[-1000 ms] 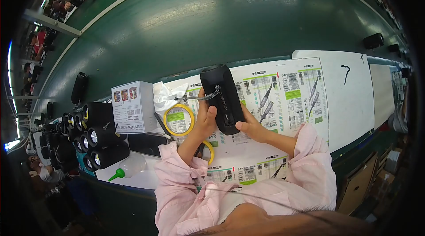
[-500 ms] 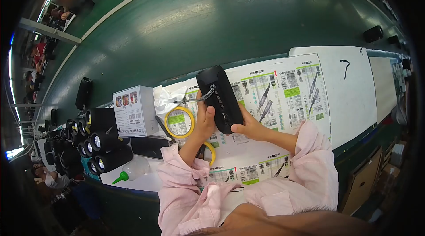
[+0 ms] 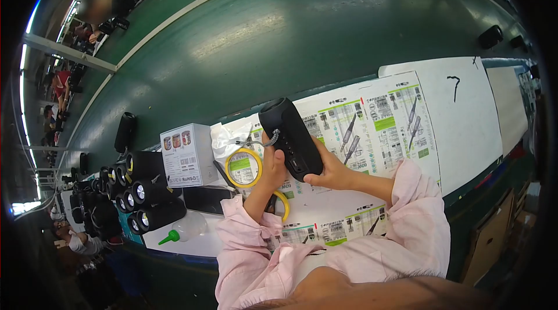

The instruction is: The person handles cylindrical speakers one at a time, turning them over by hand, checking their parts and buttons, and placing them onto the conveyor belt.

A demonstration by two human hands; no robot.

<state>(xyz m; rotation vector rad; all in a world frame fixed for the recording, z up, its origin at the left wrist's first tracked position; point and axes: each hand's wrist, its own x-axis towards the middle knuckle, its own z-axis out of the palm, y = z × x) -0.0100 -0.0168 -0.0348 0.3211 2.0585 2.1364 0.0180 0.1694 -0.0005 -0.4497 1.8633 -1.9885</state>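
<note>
One black cylindrical speaker (image 3: 293,138), centre, above printed white paper sheets (image 3: 372,135): my left hand (image 3: 275,169) and right hand (image 3: 330,169) closed on its left and near-right sides, best gripped evenly, the grey braided cord (image 3: 274,137) clear of the yellow tape ring (image 3: 260,164) at left.

Black cylindrical speaker (image 3: 298,129), grey braided cord strap (image 3: 275,136) attached, port panel (image 3: 294,161) showing, slanted, top end leftward, between left hand (image 3: 274,171) and right hand (image 3: 332,170).
</note>
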